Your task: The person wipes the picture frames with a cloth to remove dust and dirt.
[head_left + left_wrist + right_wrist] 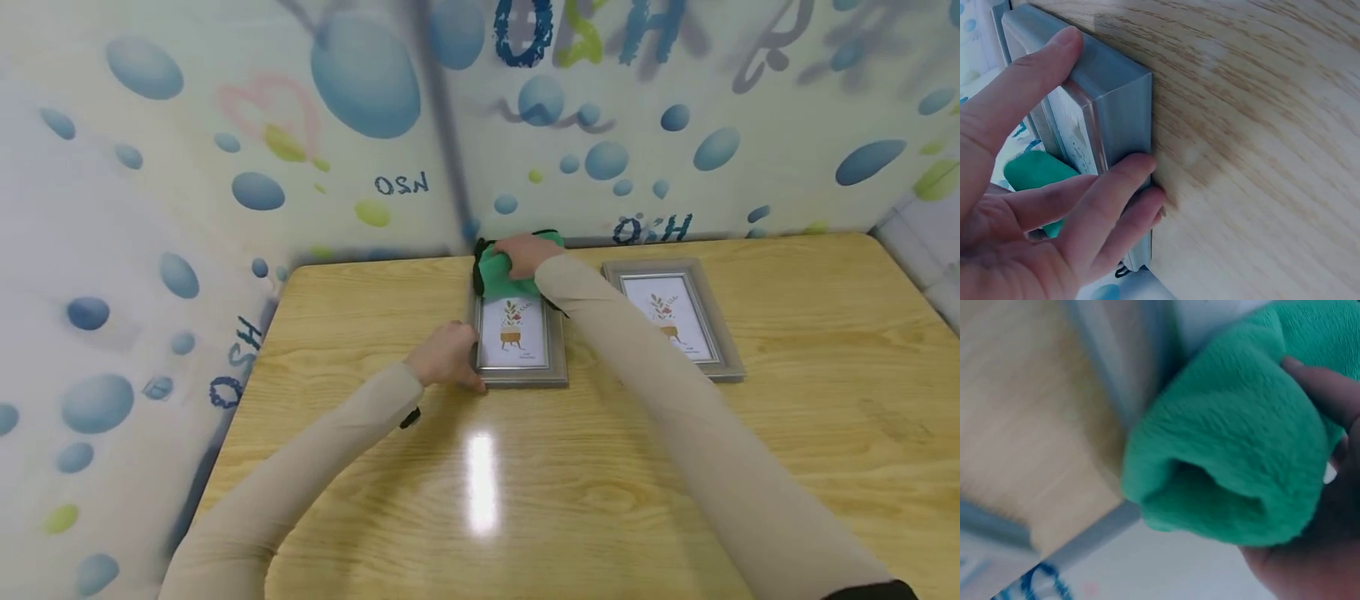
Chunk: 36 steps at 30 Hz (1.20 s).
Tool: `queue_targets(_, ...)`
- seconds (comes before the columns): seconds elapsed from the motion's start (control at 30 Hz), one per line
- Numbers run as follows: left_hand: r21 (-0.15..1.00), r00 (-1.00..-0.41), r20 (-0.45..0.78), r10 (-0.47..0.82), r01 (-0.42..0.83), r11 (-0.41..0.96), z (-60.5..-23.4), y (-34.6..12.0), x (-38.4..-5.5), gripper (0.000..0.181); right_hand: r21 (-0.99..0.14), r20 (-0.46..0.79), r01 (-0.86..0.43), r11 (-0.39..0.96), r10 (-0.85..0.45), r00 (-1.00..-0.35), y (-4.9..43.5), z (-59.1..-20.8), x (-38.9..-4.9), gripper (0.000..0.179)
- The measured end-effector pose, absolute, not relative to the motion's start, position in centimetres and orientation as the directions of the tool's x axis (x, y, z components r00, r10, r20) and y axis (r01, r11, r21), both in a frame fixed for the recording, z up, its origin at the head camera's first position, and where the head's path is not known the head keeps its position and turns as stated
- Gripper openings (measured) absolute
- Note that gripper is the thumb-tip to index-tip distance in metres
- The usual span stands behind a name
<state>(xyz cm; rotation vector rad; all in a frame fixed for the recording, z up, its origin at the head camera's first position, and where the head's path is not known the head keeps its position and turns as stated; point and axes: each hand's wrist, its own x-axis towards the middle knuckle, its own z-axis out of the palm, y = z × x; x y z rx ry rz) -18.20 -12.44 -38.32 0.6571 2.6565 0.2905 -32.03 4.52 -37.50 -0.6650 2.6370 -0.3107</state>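
Note:
A grey picture frame (558, 358) with a potted-plant print lies face up near the back edge of the table. My left hand (444, 353) holds its near left corner, and in the left wrist view the thumb lies along one side while bent fingers (1110, 200) touch the adjoining one. My right hand (522, 252) grips a bunched green cloth (1235, 431) with dark edging. It holds the cloth over the frame's far end, covering that part, with the thumb on the fabric.
A second, matching picture frame (723, 350) lies to the right, partly hidden by the right sleeve (645, 350). The wooden table (600, 492) meets a wall (360, 208) printed with blue bubbles right behind both frames.

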Motion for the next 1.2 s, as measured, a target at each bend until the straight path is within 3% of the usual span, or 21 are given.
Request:
queue_targets(0.17,0.303,-0.82,-0.321,0.473,0.385,0.872,-38.4,-12.3,-18.2,0.052,-0.318,-0.411,-0.334,0.887,-0.447,-0.795,7.5,-36.8,-32.8,0.056)
queue_targets(0.33,0.298,-0.818,-0.314,0.482,0.397,0.868,-38.5,-12.1,-18.3,0.055,-0.311,-0.382,-0.372,0.875,-0.473,-0.794,8.6,-36.7,-32.4,0.053)
queue_targets(0.9,0.297,-0.816,-0.294,0.498,0.418,0.859,-38.5,-12.7,-17.8,0.067,-0.199,-0.211,-0.412,0.889,-0.45,-0.868,1.7,-38.5,-30.2,0.046)
queue_targets(1.2,0.287,-0.826,-0.3,0.477,0.399,0.871,-38.4,-12.3,-17.7,0.055,-0.307,-0.229,-0.377,0.874,-0.452,-0.862,5.2,-39.0,-31.4,0.053)
